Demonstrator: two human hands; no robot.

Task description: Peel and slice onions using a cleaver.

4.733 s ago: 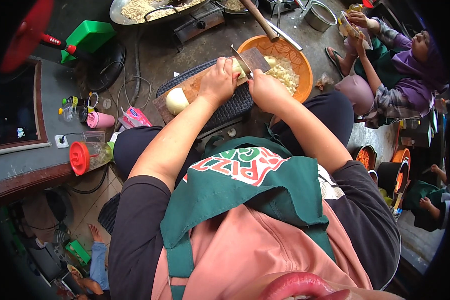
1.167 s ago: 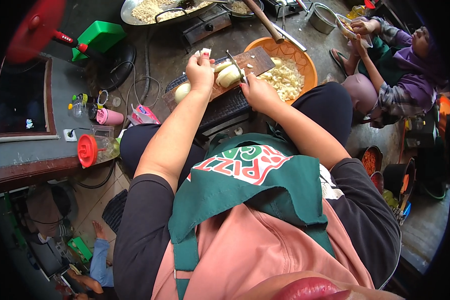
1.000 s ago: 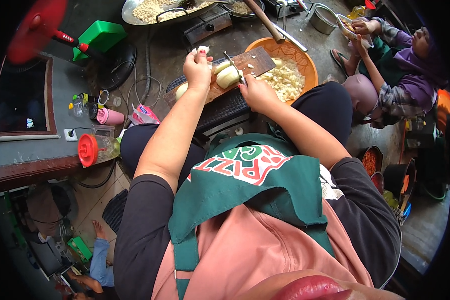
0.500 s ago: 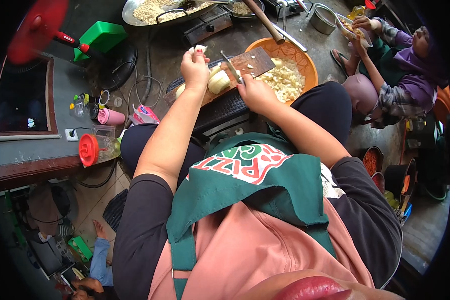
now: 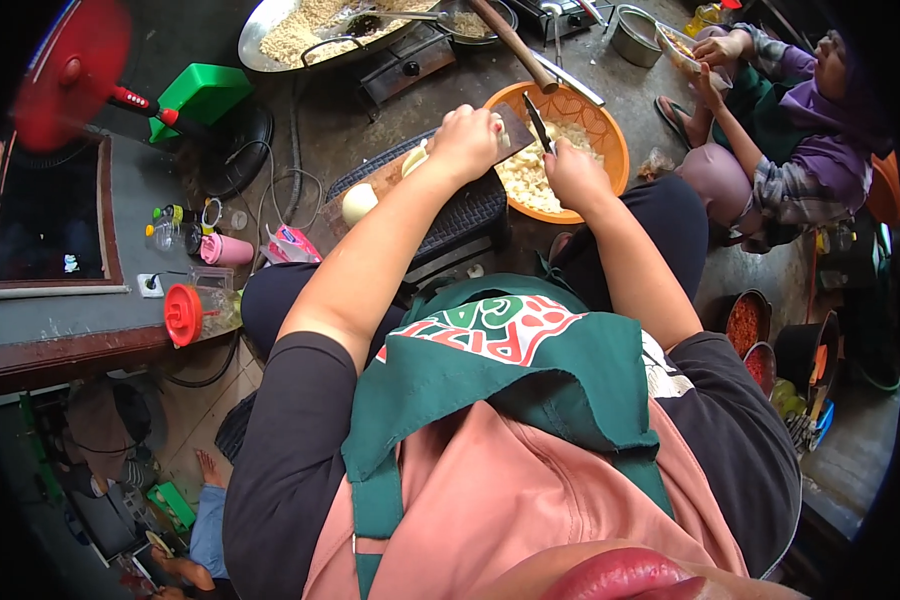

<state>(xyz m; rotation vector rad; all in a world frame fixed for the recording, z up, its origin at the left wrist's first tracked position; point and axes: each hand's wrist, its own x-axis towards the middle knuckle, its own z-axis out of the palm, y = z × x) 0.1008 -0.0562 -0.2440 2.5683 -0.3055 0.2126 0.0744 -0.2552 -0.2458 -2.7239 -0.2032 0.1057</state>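
My right hand [image 5: 578,172] is closed round the handle of a knife [image 5: 538,122], its blade pointing up and away over the orange basin [image 5: 620,140]. Chopped white onion pieces [image 5: 530,185] lie in this basin. My left hand [image 5: 470,142] is closed with curled fingers at the right end of a wooden cutting board [image 5: 513,135]; what is in it is mostly hidden. A whole peeled onion [image 5: 359,204] rests at the board's left end. Cut onion [image 5: 415,160] shows partly behind my left wrist. Under the board stands a dark woven-pattern stool [image 5: 460,215].
A wide wok [image 5: 255,45] of pale crumbly food sits on a stove [image 5: 410,68] ahead. At right, another person [image 5: 770,130] handles a food container [image 5: 676,48]. A red fan [image 5: 70,70], a green tub [image 5: 200,98] and bottles [image 5: 165,235] stand left. Cables cross the floor.
My left hand has moved right along the board, from above its middle to its basin end. My right hand has shifted right with the knife, now over the basin.
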